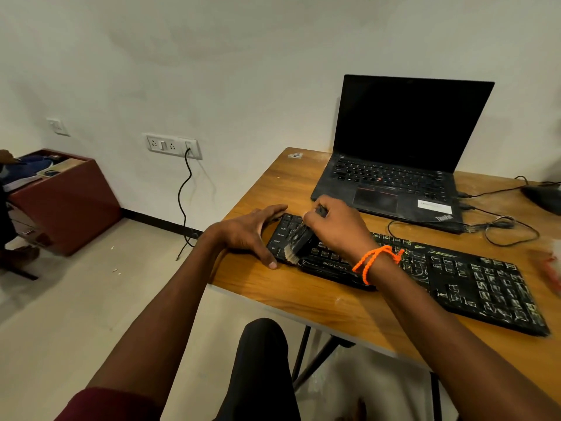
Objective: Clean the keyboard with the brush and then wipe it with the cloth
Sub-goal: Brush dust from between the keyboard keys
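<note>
A black keyboard (449, 278), streaked with pale dust over its right half, lies slantwise on the wooden table (318, 302). My right hand (340, 226) grips a dark brush (299, 238) whose pale bristles touch the keyboard's left end near its front edge. My left hand (255, 232) holds the keyboard's left edge, fingers along the far corner and thumb by the near corner. At the far right edge of the view lies a blurred reddish thing (551, 270); what it is I cannot tell.
An open black laptop (394, 165) with a dark screen stands behind the keyboard. Black cables (501, 229) loop to its right, beside a dark object (543, 196). A maroon cabinet (63, 202) stands by the wall at left. My knee (261, 344) is under the table edge.
</note>
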